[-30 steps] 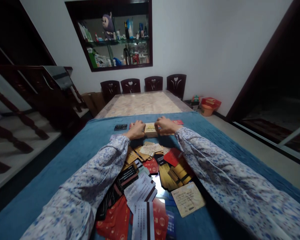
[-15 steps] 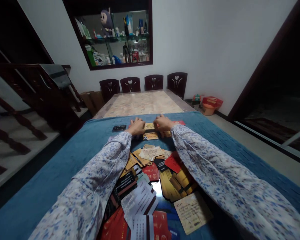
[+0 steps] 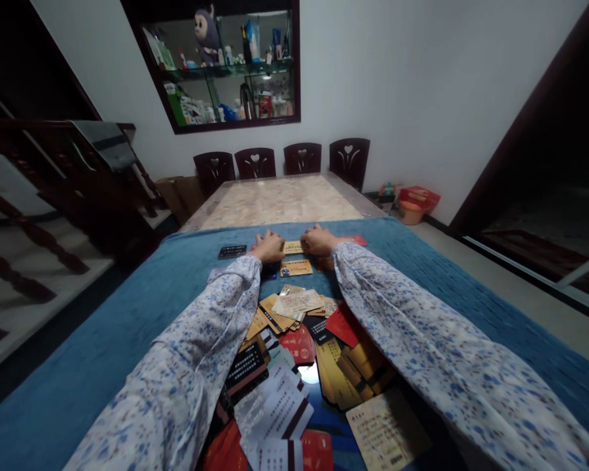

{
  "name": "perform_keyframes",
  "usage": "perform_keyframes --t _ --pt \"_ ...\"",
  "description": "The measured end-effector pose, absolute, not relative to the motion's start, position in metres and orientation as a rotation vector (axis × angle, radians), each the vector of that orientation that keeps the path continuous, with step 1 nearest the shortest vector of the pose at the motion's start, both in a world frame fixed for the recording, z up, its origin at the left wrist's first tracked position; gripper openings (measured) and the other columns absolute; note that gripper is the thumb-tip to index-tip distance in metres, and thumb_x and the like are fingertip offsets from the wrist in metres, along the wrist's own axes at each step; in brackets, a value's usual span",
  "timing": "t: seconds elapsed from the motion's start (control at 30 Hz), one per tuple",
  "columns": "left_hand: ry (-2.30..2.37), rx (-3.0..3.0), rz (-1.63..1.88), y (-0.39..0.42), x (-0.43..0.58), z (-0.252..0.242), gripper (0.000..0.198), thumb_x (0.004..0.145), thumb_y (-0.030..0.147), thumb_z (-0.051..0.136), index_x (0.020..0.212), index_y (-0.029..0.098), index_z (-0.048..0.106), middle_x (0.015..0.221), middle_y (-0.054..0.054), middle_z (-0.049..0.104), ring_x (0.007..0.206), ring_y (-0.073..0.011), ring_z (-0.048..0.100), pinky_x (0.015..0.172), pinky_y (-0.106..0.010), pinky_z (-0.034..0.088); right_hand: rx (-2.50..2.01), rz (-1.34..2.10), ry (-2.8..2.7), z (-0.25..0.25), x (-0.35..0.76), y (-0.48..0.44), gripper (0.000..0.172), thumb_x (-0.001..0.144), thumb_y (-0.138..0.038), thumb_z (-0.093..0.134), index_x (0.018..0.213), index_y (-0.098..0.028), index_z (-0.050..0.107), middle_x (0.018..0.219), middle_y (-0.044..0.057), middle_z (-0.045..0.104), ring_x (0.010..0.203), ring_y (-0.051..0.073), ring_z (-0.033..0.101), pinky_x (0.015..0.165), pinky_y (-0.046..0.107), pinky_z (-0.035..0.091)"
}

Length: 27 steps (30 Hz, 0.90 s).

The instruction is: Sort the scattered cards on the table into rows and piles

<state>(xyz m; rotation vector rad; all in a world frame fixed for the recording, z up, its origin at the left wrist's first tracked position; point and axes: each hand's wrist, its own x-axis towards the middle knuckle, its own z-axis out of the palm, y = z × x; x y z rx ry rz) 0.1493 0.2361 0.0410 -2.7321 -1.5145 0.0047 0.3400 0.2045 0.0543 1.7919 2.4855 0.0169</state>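
Note:
My left hand (image 3: 269, 247) is at the left end of a yellow card (image 3: 293, 247), its fingers curled down onto that edge. At the opposite end my right hand (image 3: 318, 241) has its bent fingers on the same card, which lies on the blue cloth (image 3: 186, 281). Just nearer to me sits another yellow card (image 3: 296, 267) with dark print. A black card (image 3: 232, 251) lies to the left, and a red card (image 3: 353, 241) shows beyond my right wrist. My fingertips are partly hidden by the backs of my hands.
Between my forearms spreads a pile of mixed cards: white cards (image 3: 275, 402), gold cards (image 3: 338, 373), a red card (image 3: 299, 343) and a beige card (image 3: 387, 428). Beyond the cloth is the bare marble tabletop (image 3: 285, 203), with dark chairs (image 3: 302, 159) behind it.
My hands stay at the two ends of the yellow card, with only a slight shift of the right fingers. The whole view has tilted a little, so the near cards appear lower.

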Motion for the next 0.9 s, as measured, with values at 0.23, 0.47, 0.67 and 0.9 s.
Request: perform_keyframes --t 0.23,0.47,0.67,0.9 --pt "-1.542 -2.754 0.018 0.244 0.151 0.039 0.015 0.074 0.018 0.064 0.086 0.020 0.073 0.117 -0.014 0.070 0.128 -0.0393 0.044 0.100 -0.062 0.038 1.798 -0.003 2.494 0.048 0.342 0.215 0.036 0.086 -0.030 0.063 0.118 -0.023 0.078 0.137 0.014 0.068 0.130 0.037 0.052 0.092 0.040 0.047" --pt "-1.508 -2.770 0.068 0.249 0.151 0.040 0.014 0.076 0.016 0.063 0.085 0.019 0.072 0.120 -0.015 0.068 0.130 -0.0408 0.045 0.102 -0.065 0.039 1.749 -0.009 2.506 0.044 0.347 0.225 0.037 0.087 -0.033 0.063 0.121 -0.024 0.076 0.134 0.012 0.071 0.130 0.036 0.053 0.093 0.038 0.047" --pt "-1.517 -2.788 0.089 0.250 0.151 0.040 0.012 0.075 0.018 0.064 0.086 0.020 0.069 0.120 -0.014 0.066 0.130 -0.0388 0.043 0.101 -0.063 0.041 1.743 -0.039 2.518 0.044 0.347 0.230 0.035 0.085 -0.029 0.064 0.118 -0.025 0.077 0.129 0.010 0.074 0.125 0.034 0.057 0.095 0.038 0.046" --pt "-1.486 -2.757 0.052 0.251 0.151 0.033 0.020 0.080 0.018 0.058 0.094 0.022 0.071 0.124 -0.014 0.065 0.133 -0.0387 0.040 0.102 -0.061 0.039 1.734 -0.026 2.493 0.049 0.344 0.226 0.038 0.085 -0.030 0.064 0.121 -0.027 0.077 0.131 0.009 0.074 0.127 0.034 0.056 0.094 0.038 0.047"
